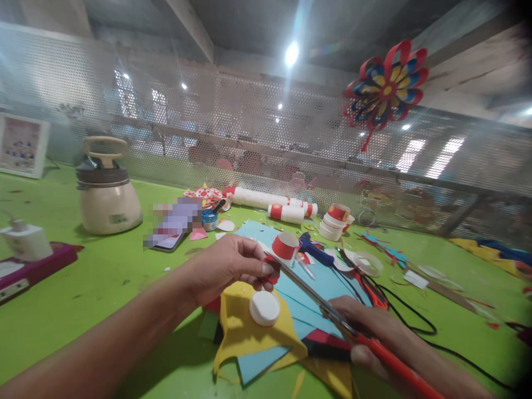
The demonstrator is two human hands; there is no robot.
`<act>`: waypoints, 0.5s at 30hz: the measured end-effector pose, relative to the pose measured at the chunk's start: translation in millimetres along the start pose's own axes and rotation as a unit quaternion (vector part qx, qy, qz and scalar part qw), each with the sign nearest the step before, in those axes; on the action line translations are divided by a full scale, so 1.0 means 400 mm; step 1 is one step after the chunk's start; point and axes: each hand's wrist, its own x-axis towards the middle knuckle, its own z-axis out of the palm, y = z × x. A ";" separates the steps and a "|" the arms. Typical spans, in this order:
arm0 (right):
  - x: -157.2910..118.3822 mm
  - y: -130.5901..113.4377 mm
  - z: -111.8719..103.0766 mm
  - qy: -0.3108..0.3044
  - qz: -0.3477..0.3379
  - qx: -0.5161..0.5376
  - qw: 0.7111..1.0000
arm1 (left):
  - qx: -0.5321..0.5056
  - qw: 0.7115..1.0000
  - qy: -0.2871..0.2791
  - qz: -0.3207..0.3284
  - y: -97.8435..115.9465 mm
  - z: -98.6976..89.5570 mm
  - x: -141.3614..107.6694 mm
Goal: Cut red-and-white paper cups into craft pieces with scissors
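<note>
My left hand pinches a small red piece of paper between thumb and fingers. The long blades of a pair of scissors reach that red piece. My right hand is wrapped round the scissors' red handles. Below my left hand, a white round lid-like disc lies on yellow paper. Just beyond the blades stands an upturned red and white paper cup, on light blue sheets. A dark blue glue gun lies to its right.
On the green table, a cream kettle and a phone stand and lie at left. Stacked paper cups lie at the back. A black cable curves at right. A paper flower hangs above.
</note>
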 end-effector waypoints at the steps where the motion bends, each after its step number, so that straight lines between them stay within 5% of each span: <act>1: -0.001 0.000 0.000 0.001 0.006 -0.002 1.000 | 0.000 1.000 -0.001 -0.001 0.000 0.000 0.000; 15: -0.009 0.025 0.017 -0.019 0.033 -0.022 0.999 | -0.021 1.000 -0.014 0.004 -0.004 -0.007 0.000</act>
